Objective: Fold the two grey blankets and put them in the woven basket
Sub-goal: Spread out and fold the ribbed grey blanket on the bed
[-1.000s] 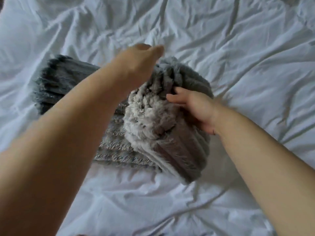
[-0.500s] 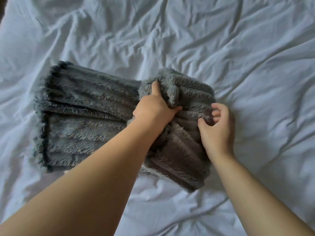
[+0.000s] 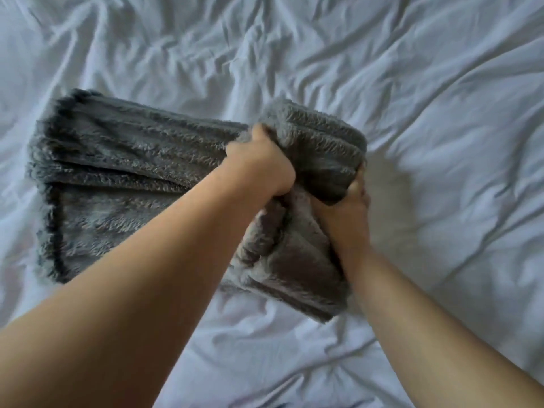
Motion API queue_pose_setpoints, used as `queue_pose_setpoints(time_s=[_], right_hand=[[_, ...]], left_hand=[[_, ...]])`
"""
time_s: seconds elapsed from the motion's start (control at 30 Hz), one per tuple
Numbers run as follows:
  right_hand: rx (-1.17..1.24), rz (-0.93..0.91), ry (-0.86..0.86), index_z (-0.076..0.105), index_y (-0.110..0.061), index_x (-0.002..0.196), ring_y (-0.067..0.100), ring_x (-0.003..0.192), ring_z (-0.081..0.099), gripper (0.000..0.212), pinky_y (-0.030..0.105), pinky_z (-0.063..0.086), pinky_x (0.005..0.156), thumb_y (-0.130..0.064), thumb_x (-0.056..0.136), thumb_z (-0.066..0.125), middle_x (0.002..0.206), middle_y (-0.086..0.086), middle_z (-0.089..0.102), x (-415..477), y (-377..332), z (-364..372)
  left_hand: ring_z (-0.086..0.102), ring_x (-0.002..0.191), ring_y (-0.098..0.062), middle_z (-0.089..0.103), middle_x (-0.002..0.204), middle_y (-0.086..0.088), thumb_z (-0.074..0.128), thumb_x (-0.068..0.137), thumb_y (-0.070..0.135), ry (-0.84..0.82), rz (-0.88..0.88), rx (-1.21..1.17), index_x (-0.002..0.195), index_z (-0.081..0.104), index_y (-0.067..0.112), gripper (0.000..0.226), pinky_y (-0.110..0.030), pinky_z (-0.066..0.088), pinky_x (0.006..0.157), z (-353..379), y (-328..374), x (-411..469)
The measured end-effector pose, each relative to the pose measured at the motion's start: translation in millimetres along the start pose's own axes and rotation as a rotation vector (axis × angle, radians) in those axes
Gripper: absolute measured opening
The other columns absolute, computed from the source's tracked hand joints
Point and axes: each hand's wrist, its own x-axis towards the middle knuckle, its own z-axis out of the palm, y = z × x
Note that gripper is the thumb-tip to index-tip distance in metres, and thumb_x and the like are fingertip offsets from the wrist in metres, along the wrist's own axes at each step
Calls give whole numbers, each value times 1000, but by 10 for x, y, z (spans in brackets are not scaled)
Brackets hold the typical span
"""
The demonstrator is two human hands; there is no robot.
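Covering the bed on every side of the blanket: a rumpled white bed sheet (image 3: 412, 83), heavily creased.

Lying folded on that sheet: a shaggy, ribbed grey plush blanket (image 3: 117, 172). Left portion flat, with darker fringed edges. Right portion bunched and raised into a thick roll, with a smoother, paler fold hanging below it toward the blanket's near right corner. Cannot tell whether this is a single blanket or two stacked.

Slanting across the blanket's near left part: a bare left forearm (image 3: 147, 275). Just beside the blanket's near right corner: a bare right forearm (image 3: 412, 304).

At the blanket's middle: the left hand (image 3: 259, 166), clenched into the pile, gripping a fistful of fabric, thumb upright against the roll.

At the blanket's right edge, under the roll: the right hand (image 3: 350, 210), closed on the fabric, fingertips buried in the fold and out of sight.
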Motion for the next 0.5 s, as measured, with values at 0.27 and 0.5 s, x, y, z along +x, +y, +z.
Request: queue_pose_setpoints(time_s=[0.27, 0.5], right_hand=[[70, 50, -31, 14, -34, 152, 33, 131, 43, 107, 43, 39, 107, -51, 67, 76, 147, 17, 36, -8, -35, -77], [892, 479, -383, 65, -23, 114, 25, 88, 72, 53, 33, 58, 60, -55, 71, 63, 102, 5, 75, -70, 345, -116]], left_hand=[[-19, 145, -27, -23, 158, -1, 21, 101, 46, 105, 288, 320, 147, -13, 44, 58, -55, 9, 116, 363, -134, -315], [-5, 148, -25, -7, 161, 3, 36, 99, 45, 286, 550, 27, 147, 0, 50, 60, -39, 18, 115, 590, -817, 159]])
